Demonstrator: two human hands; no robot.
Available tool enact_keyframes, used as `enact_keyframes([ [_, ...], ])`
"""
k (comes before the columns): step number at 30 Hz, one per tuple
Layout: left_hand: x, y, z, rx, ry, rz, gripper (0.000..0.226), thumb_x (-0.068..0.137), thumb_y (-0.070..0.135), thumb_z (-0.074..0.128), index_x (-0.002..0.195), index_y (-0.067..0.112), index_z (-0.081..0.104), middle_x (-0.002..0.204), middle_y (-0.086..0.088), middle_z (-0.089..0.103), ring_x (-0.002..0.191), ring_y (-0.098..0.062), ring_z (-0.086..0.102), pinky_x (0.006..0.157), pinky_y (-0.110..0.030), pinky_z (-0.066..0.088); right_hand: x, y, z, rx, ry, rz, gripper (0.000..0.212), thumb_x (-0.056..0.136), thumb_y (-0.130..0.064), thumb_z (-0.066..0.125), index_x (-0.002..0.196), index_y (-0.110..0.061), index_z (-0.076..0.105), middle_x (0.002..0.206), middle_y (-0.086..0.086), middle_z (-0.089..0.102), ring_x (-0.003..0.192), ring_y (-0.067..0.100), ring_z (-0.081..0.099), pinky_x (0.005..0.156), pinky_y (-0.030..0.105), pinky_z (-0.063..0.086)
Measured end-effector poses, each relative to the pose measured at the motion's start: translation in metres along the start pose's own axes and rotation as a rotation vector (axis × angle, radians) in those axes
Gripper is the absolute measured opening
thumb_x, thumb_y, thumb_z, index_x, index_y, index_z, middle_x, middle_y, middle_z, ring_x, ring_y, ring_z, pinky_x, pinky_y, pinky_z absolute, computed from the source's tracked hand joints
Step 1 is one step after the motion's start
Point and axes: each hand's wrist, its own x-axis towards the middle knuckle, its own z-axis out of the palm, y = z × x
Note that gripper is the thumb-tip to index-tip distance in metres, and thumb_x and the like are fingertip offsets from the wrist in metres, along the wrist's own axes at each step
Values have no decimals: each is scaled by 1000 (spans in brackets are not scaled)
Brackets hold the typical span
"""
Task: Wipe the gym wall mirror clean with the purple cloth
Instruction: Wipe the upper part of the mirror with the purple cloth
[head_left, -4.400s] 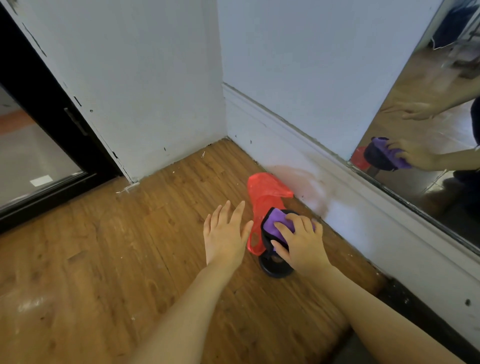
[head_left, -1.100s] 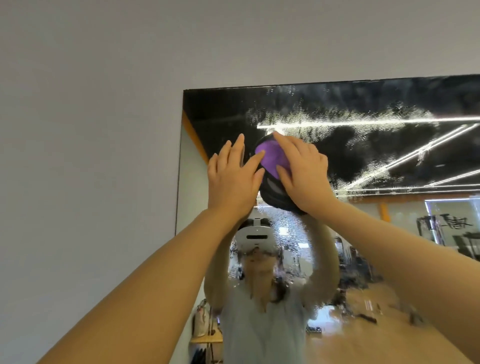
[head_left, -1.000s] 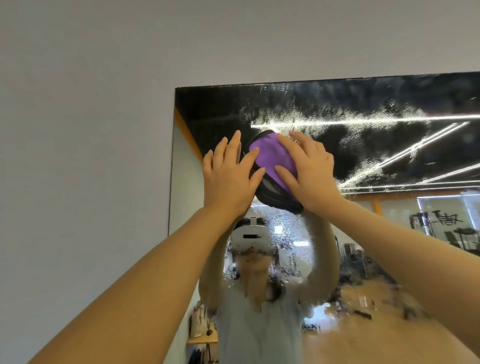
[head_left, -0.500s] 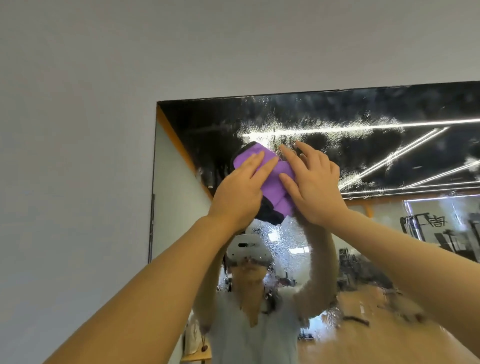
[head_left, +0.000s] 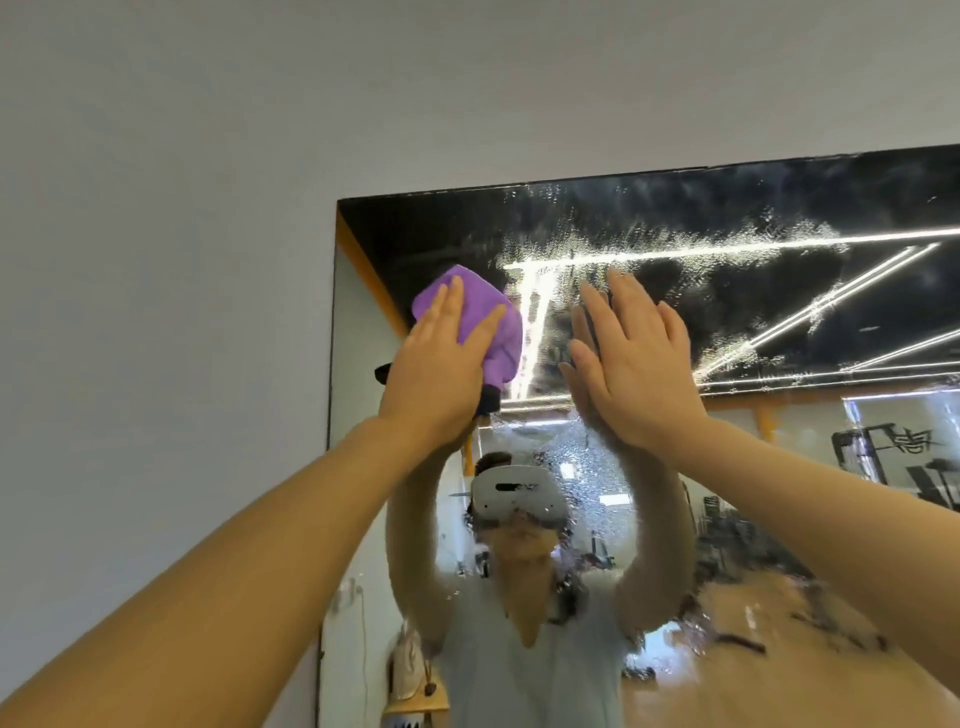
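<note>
Our left hand (head_left: 434, 376) presses the cloth (head_left: 485, 325) flat-fingered against the mirror (head_left: 779, 291); our right hand (head_left: 631, 358), fingers straight, rests beside it.

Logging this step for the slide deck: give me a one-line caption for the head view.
Left hand presses purple cloth flat on droplet-covered mirror near its top-left corner; right hand open alongside.

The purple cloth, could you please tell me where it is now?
In the head view, the purple cloth is under the left hand, flat against the mirror near its upper-left corner.
</note>
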Motion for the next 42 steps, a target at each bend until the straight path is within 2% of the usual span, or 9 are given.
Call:
enact_keyframes([
  [5,21,-5,-9,-57,31,-22,53,104,43,39,139,4,44,163,-23,13,152,-37,10,123,-46,14,21,-25,12,-20,-52,-28,77,96,-51,5,157,-8,25,166,14,16,154,30,11,122,49,8],
  [7,36,-6,-7,-6,68,-33,55,104,44,36,142,5,39,164,-22,13,152,-36,9,124,-45,10,25,-27,17,-22,-55,-28,78,96,-51,5,157,-6,23,166,15,16,154,30,11,123,48,7],
  [12,83,-19,-10,143,95,-44,62,107,37,26,159,12,4,167,-11,-2,154,-26,-1,123,-37,0,24,-24,29,-87,-37,-28,71,101,-48,12,158,-7,22,165,13,17,154,27,11,123,43,2],
  [19,80,-30,-9,9,90,115,59,103,18,42,157,11,21,166,-7,13,153,-21,11,120,-25,1,23,-23,29,-107,-44,-19,67,104,-47,18,159,-9,18,167,11,13,155,24,6,122,40,-4],
  [23,22,-23,8,11,134,282,63,99,39,35,149,1,39,156,-18,35,145,-33,34,120,-39,20,23,-25,29,-107,-42,-17,69,102,-48,14,158,-8,19,166,12,13,155,25,7,123,42,-1],
  [25,-1,-22,17,63,96,312,68,101,50,27,151,6,38,158,-15,33,147,-30,31,120,-43,21,22,-26,28,-108,-39,-17,70,102,-49,12,158,-8,19,166,12,14,155,25,7,123,42,1],
  [29,6,-27,14,129,93,314,65,102,47,22,151,8,40,158,-14,34,146,-30,32,119,-41,19,22,-27,27,-106,-38,-14,69,102,-47,16,158,-7,21,166,12,15,154,25,8,123,41,0],
  [34,74,-39,-11,167,73,107,60,107,44,21,159,17,9,167,-3,2,154,-19,2,122,-33,0,22,-26,25,-108,-50,-16,68,102,-46,17,159,-9,18,167,10,12,155,23,5,124,41,-1],
  [42,102,-48,-18,178,76,66,60,107,44,20,160,18,6,168,-4,1,154,-20,2,123,-37,2,21,-25,27,-95,-40,-23,68,101,-46,17,159,-9,18,167,9,12,155,22,5,124,39,-2],
])
